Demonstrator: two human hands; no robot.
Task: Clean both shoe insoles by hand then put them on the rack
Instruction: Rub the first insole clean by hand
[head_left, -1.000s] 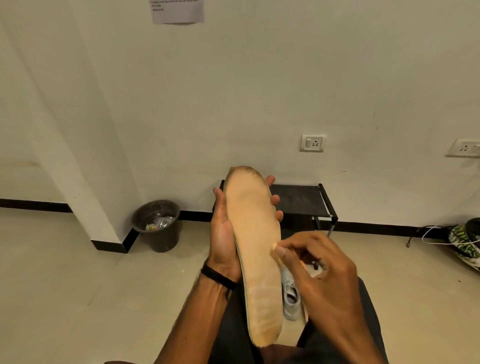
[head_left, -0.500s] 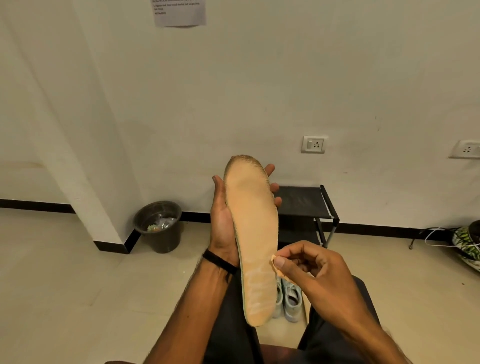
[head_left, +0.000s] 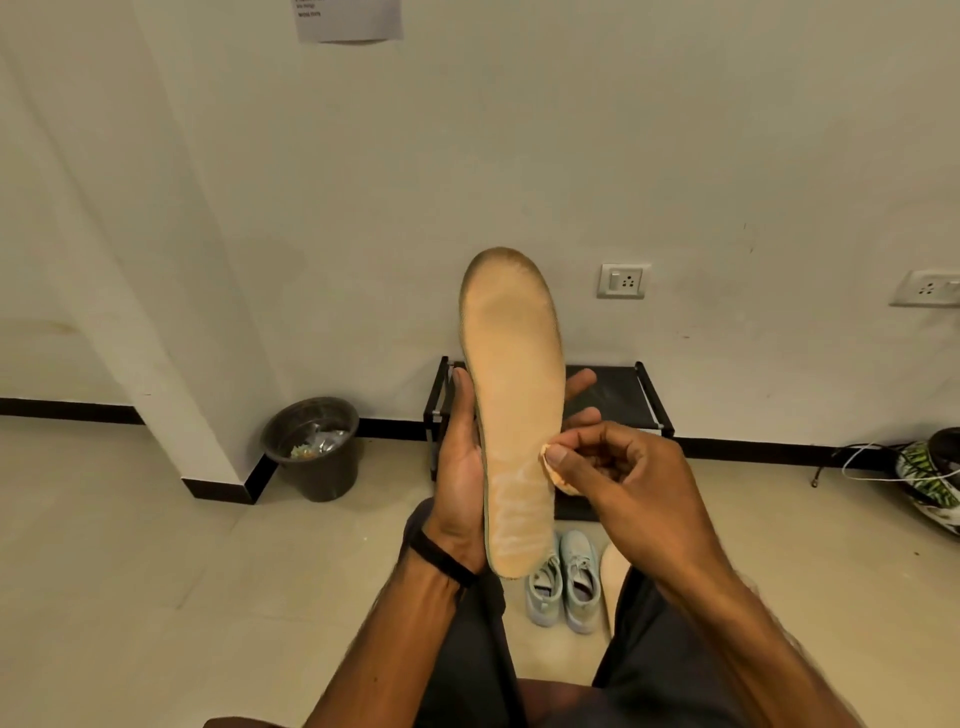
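Note:
A tan insole (head_left: 514, 395) stands upright in front of me, toe end up, with pale worn marks near its heel. My left hand (head_left: 460, 467) grips it from behind, thumb on the left edge and fingertips showing on the right. My right hand (head_left: 618, 467) pinches a small pale wad (head_left: 558, 475) against the insole's right edge near the heel. A second insole (head_left: 613, 577) lies on the floor, partly hidden by my right arm. The black low rack (head_left: 623, 395) stands against the wall behind the held insole.
A pair of pale blue sneakers (head_left: 563, 587) sits on the floor between my knees. A dark bin (head_left: 311, 447) with rubbish stands left, by a wall corner. A helmet and cable (head_left: 930, 478) lie at the far right. Sockets (head_left: 622, 280) are on the wall.
The insole has been lifted higher against the wall. My right hand stays low at the insole's right edge near the heel, after sliding down there from mid-insole a second ago. The camera tilted down, revealing the sneakers.

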